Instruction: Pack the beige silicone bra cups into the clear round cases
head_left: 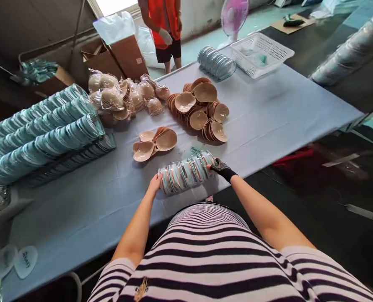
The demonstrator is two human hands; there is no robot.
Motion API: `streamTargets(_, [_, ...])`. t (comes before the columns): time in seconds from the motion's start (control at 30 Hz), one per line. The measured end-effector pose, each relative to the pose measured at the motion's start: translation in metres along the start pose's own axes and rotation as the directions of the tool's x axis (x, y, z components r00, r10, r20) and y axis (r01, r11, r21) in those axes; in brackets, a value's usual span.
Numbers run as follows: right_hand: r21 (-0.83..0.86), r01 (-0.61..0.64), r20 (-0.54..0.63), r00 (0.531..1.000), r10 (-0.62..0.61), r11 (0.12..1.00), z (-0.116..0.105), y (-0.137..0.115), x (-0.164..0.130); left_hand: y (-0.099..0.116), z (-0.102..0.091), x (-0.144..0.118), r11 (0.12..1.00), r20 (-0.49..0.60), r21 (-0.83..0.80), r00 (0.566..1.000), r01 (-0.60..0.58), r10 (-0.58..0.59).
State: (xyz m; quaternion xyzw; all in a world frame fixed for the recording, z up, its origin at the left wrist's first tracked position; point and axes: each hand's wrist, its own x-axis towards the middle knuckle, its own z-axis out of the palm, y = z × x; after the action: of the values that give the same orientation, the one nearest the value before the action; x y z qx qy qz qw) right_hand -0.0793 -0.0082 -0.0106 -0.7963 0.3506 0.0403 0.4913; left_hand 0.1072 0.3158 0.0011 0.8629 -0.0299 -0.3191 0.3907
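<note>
A row of clear plastic cases point(186, 173) lies at the tabletop point(268, 109) near edge, pressed endwise between the bare left hand point(155, 183) and gloved right hand point(221, 167). Light, slippery, likely to buckle; squeezed best from both ends.

A row of clear, teal-edged plastic packets point(186, 173) is laid on its side near the table's front edge, pressed together at both ends.
</note>
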Motion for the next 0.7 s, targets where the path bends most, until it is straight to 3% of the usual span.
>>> streamTargets(0.23, [-0.025,-0.134,-0.224,0.967,0.126,0.991,-0.025,0.027,-0.014,0.017,0.033,-0.011,0.990,0.245,-0.045,0.962,0.132,-0.118])
streamTargets(0.37, [-0.030,-0.297,-0.343,0.900,0.269,0.954,-0.057,0.043,-0.018,0.035,0.070,-0.019,0.979,0.450,-0.084,0.884,0.184,-0.128])
streamTargets(0.47, [-0.008,-0.363,-0.426,0.844,0.325,0.932,-0.095,0.062,-0.023,0.063,0.113,-0.024,0.977,0.569,-0.072,0.813,0.202,-0.126])
streamTargets(0.57, [-0.005,-0.385,-0.474,0.813,0.337,0.923,-0.142,0.082,-0.020,0.095,0.167,-0.031,0.976,0.615,-0.073,0.780,0.207,-0.119])
streamTargets(0.7, [-0.047,-0.349,-0.469,0.835,0.288,0.936,-0.213,0.106,0.013,0.129,0.245,-0.043,0.971,0.653,-0.080,0.748,0.227,-0.121])
